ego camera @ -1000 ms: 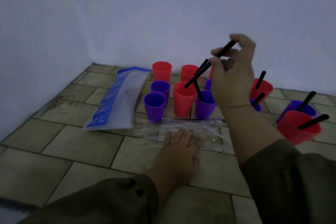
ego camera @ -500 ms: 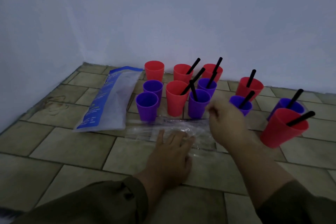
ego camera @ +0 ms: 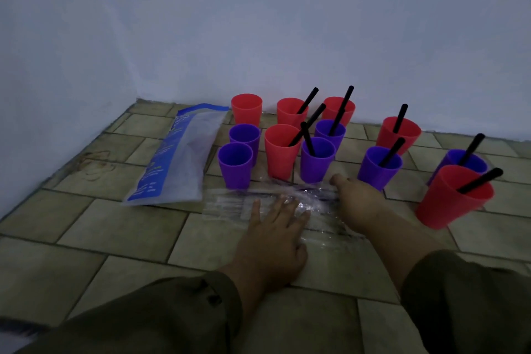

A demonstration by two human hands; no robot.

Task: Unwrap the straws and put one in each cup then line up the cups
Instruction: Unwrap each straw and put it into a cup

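Several red and purple cups stand on the tiled floor by the wall. Most hold a black straw, such as the front red cup and the tilted red cup at right. One red cup and two purple cups at the left are empty. A clear plastic wrapper lies in front of the cups, with dark straws inside. My left hand presses flat on the wrapper. My right hand reaches down onto its right end, fingertips hidden.
A blue and white plastic bag lies left of the cups. The white wall runs close behind the cups and along the left side. Bare tiles lie at the front left.
My right hand left a straw in the front red cup, then dropped down to the wrapper. My left hand stayed flat on the plastic.
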